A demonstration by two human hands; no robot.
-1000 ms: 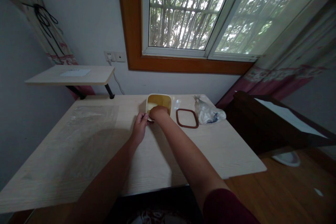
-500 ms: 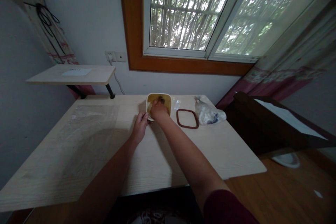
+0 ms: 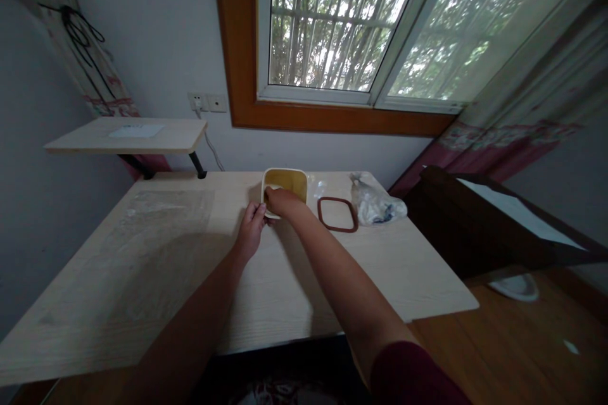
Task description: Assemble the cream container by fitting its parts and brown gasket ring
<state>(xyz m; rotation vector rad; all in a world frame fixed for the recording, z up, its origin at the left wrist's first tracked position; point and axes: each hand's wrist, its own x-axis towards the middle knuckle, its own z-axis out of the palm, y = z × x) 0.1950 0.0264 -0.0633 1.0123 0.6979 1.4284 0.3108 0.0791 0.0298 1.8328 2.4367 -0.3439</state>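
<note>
A square, cream-rimmed plastic container (image 3: 284, 184) with a yellowish inside stands on the pale wood table (image 3: 142, 304), near the far edge. My left hand (image 3: 251, 229) grips its near left corner from outside. My right hand (image 3: 284, 202) reaches over the near rim, with its fingers inside against the left wall. Those fingers hide part of the inside, and I cannot tell if they hold anything. To the right of the container lies a brown rubber seal ring (image 3: 337, 214), with a crumpled clear plastic bag (image 3: 375, 207) beyond it.
A clear plastic sheet (image 3: 161, 215) covers the table's left part. A small wall shelf (image 3: 128, 136) sits above the far left corner. The table's right edge drops to a wooden floor, and dark furniture (image 3: 479, 221) stands beyond it. A window fills the far wall.
My right hand has slid left inside the container, from its middle towards the left wall. The left hand stays on the corner.
</note>
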